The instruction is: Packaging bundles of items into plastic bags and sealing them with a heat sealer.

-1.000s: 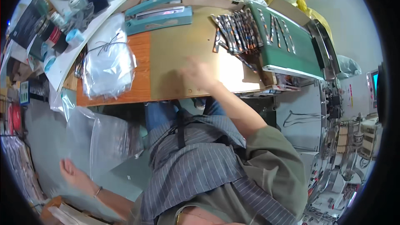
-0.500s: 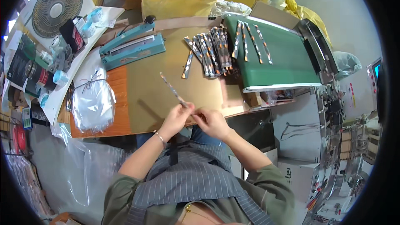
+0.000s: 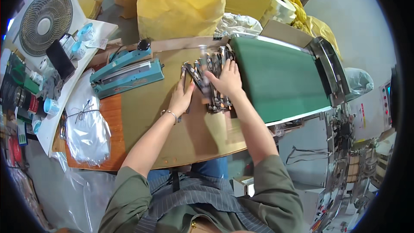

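Observation:
A pile of slim, dark patterned stick packets (image 3: 215,103) lies on the brown board, beside the green conveyor belt (image 3: 280,77). My right hand (image 3: 227,80) rests flat on top of the pile, fingers stretched out and thumb apart. At the pile's left side is my left hand (image 3: 181,97), its fingers straight and its thumb apart. It lies over a single packet (image 3: 184,71) whose upper end shows beyond the fingertips. Something pale is smeared by motion just left of my right hand, and I cannot make out what it is.
A teal hand sealer (image 3: 129,77) stands at the back left, near tied clear plastic bags (image 3: 88,133). Further left are a shelf (image 3: 64,90) and a fan (image 3: 45,23). Behind the table stands a yellow sack (image 3: 181,13) filled with packets.
Both hands have moved away from me to the pile. The slim packet my left hand held is no longer seen there. Several packets have gone from the belt. The view has tilted up.

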A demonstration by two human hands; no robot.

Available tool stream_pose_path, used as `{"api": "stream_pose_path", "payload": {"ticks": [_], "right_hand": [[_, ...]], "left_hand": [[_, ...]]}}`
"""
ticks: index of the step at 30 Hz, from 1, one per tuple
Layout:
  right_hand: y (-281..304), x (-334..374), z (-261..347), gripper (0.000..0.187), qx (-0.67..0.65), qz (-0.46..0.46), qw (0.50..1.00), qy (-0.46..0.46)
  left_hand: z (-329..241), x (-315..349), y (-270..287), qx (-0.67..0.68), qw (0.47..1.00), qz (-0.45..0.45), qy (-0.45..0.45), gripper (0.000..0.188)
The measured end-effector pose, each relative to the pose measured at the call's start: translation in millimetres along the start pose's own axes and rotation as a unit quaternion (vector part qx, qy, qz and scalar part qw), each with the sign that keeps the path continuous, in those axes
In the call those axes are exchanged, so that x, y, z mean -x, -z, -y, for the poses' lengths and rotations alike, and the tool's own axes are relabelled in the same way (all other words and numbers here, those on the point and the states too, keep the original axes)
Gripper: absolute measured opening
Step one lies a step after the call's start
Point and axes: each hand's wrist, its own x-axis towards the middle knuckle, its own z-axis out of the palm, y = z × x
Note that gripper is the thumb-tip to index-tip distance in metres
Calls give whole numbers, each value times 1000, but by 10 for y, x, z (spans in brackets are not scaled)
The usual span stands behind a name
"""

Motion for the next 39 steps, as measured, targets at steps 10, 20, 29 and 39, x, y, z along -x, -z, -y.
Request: {"api": "stream_pose_path", "payload": {"ticks": [10, 20, 29, 39], "right_hand": [[-331, -426, -417, 88, -142, -25, 968, -204], [-304, -365, -338, 101, -181, 39, 946, -265], [-700, 264, 398, 48, -692, 283, 641, -172], [269, 600, 1108, 49, -813, 247, 520, 79]], "left_hand": [[-258, -172, -15, -6, 994, -62, 91, 59], [-333, -146, 212, 216, 967, 42, 130, 53], [-141, -31, 446, 333, 912, 118, 208, 54], [-897, 422, 1226, 357, 916, 139, -120, 52]]}}
